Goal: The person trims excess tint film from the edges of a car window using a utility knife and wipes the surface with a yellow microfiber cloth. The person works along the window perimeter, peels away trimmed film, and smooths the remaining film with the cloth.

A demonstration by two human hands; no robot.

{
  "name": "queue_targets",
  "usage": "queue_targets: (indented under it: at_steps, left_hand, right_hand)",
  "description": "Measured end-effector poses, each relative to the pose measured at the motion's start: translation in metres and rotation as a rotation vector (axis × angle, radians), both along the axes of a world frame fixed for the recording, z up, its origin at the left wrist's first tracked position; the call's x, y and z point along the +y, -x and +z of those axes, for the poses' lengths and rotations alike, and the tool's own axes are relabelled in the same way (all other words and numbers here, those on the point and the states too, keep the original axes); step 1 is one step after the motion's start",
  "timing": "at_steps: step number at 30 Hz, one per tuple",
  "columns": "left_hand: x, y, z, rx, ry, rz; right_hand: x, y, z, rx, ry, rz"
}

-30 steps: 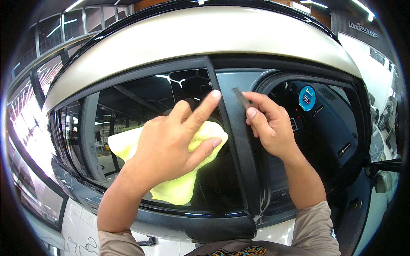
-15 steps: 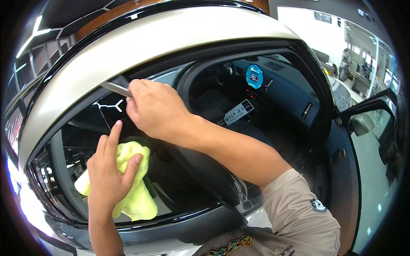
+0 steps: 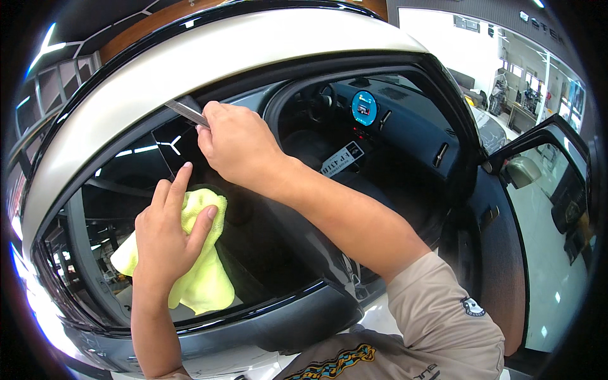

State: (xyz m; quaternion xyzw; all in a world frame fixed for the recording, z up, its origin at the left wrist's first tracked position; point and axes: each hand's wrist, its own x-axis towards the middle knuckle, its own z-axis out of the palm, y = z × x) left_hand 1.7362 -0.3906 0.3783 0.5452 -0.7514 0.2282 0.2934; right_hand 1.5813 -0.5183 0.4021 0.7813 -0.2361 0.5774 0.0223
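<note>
Presently, right hand point(image 3: 237, 140) clamped on thin grey tool point(image 3: 188, 114) at glossy rear side window's point(image 3: 253, 244) upper edge, left hand point(image 3: 166, 231) over yellow-green cloth point(image 3: 201, 278), grip unclear, white-walled workshop point(image 3: 443, 44) rightward.

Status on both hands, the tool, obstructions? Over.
Right hand closed on slim, straight grey tool, tip near cream car roof. Left hand over lime-yellow fabric cloth at dark window glass. Right hand hides tool's rear.

Left, near: my left hand point(image 3: 163, 237) over the cloth point(image 3: 206, 278), cloth on the side window point(image 3: 259, 253); farther, to its right: my right hand point(image 3: 237, 136), tool point(image 3: 188, 114) in it, pointing left at the roof's point(image 3: 253, 44) near edge; right: cabin point(image 3: 380, 190), screen point(image 3: 365, 109) inside; far right: open door point(image 3: 497, 272), mirror point(image 3: 522, 171) beside it
</note>
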Motion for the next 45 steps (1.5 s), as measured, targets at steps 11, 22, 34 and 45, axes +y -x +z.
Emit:
queue_targets:
  at_steps: [11, 22, 34, 45]
  left_hand:
    - [0.008, -0.012, 0.001, -0.039, -0.005, 0.002]
    - [0.008, -0.008, 0.001, -0.057, 0.000, 0.005]
    - [0.007, -0.011, -0.003, -0.097, -0.026, 0.035]
    - [0.004, -0.008, -0.001, -0.040, -0.017, 0.011]
  right_hand:
    - [0.004, -0.001, -0.003, -0.059, -0.074, 0.048]
    - [-0.004, -0.004, -0.002, 0.041, 0.015, -0.053]
    - [0.003, 0.015, 0.002, -0.002, -0.007, 0.147]
    - [-0.008, -0.010, 0.011, 0.033, 0.030, -0.010]
